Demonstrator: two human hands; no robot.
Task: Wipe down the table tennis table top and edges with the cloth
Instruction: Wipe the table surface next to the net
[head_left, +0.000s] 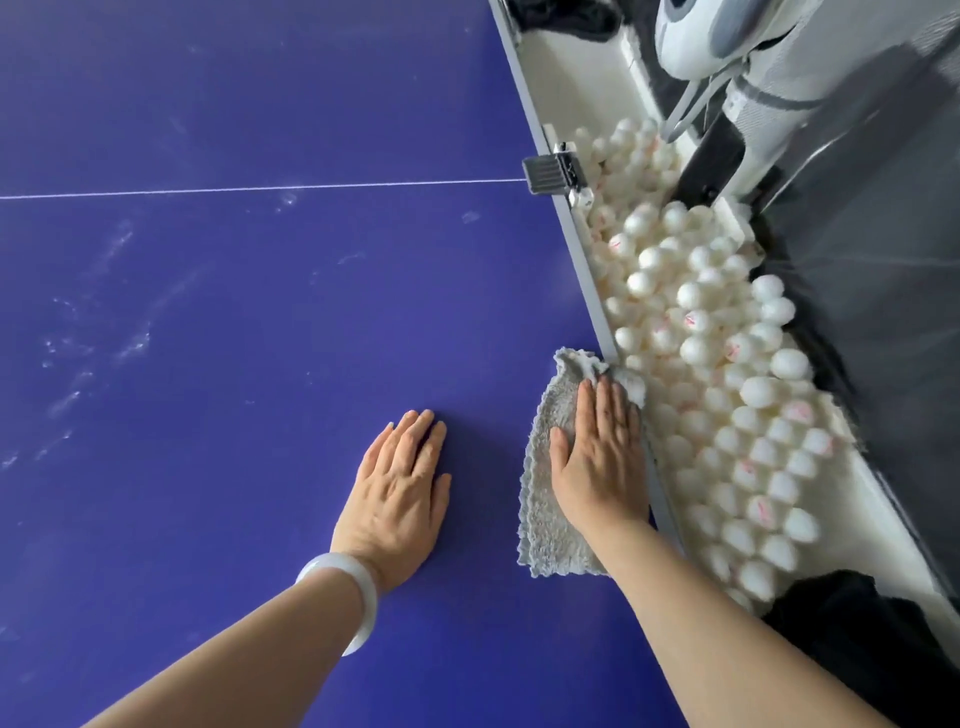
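The blue table top (260, 312) shows pale smears far from the hands, so most wiping looks undone; the right hand (600, 457) presses the cloth (550, 525) flat-fingered at the grey edge (582, 244); the left hand (402, 488) rests flat, empty.

blue table (234, 312); cloth (550, 499), hands (402, 480) flat

The right hand (601, 460) lies flat on the cloth (545, 512), hiding its middle. The blue table (260, 312) runs out of view at 9, 12 and 6 o'clock. Toward 5 o'clock black fabric (878, 644) covers the near end of the white balls (727, 374), whose red marks are too small to read. At 1 o'clock a white-grey object (696, 47) is cut off; I can't tell what.
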